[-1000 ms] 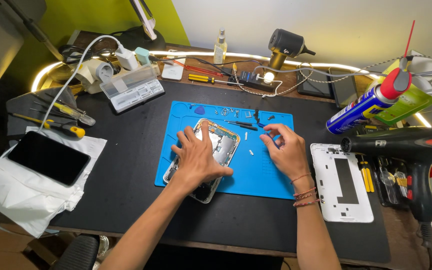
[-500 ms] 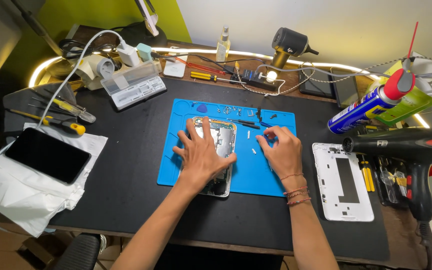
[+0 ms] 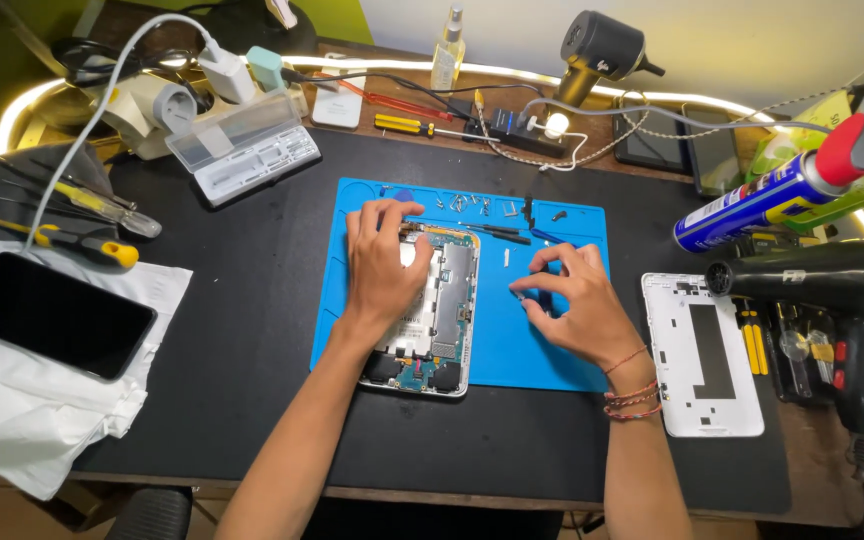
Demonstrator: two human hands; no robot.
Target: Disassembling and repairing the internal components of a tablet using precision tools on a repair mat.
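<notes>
- The tabletop (image 3: 252,330) is black and crowded; near its middle lies a blue mat (image 3: 552,360), and nearly everything you work on sits on it.
- A hair dryer (image 3: 832,290) lies at the right edge beside a spray can (image 3: 762,200). A careless elbow could, I judge, knock either toward the mat.
- A dark tablet screen (image 3: 47,315) rests on white paper (image 3: 32,410) at the far left, well apart from your hands.
- The opened tablet (image 3: 437,310), back off and circuit boards showing, lies on the left half of the mat, its lower end hanging over the mat's near edge onto the tabletop. Its white back cover (image 3: 702,355) lies to the right, just off the mat.
- Your left hand (image 3: 382,265) lies flat and spread on the opened tablet, fingers toward its top edge, pinning it and gripping nothing. Press too hard there and you risk flexing a board or a thin cable.
- Your right hand (image 3: 577,310) is on the mat just beside the tablet, thumb and forefinger pinched narrow on something tiny; I cannot tell what it is.
- Loose screws (image 3: 467,203) are scattered along the mat's far edge, next to black tweezers (image 3: 497,232). A sweep of your wrist could scatter them, and the small part in your pinch could slip and be lost on the black surface.
</notes>
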